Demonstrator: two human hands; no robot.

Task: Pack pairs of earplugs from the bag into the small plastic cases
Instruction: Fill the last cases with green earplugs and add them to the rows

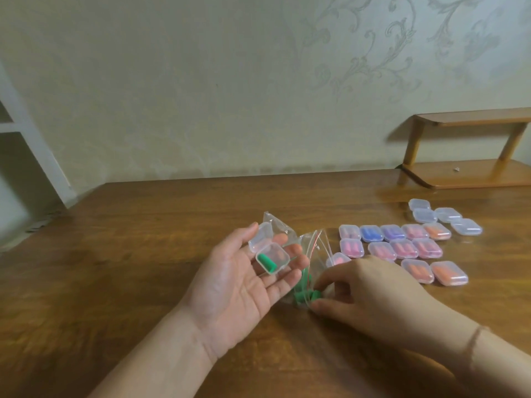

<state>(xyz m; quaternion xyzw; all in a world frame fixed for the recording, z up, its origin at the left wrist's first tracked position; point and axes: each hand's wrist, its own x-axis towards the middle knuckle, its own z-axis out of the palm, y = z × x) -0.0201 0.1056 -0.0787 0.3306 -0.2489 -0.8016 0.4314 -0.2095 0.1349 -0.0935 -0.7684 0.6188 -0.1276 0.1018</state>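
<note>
Here the left hand (244, 285) lies flat, palm up, carrying an open case (271, 258) with one green earplug (266, 262) inside. Just right of it, the right hand (365, 294) pinches a second green earplug (311, 295) in the bag (313, 254) on the counter (143, 254), its long axis pointing left toward the case.

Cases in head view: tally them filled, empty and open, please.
Closed clear plastic cases holding earplugs: 12
Closed empty clear plastic cases: 4
Open clear plastic case on the left hand: 1
Total: 17 visible; right hand may hide more.
</note>
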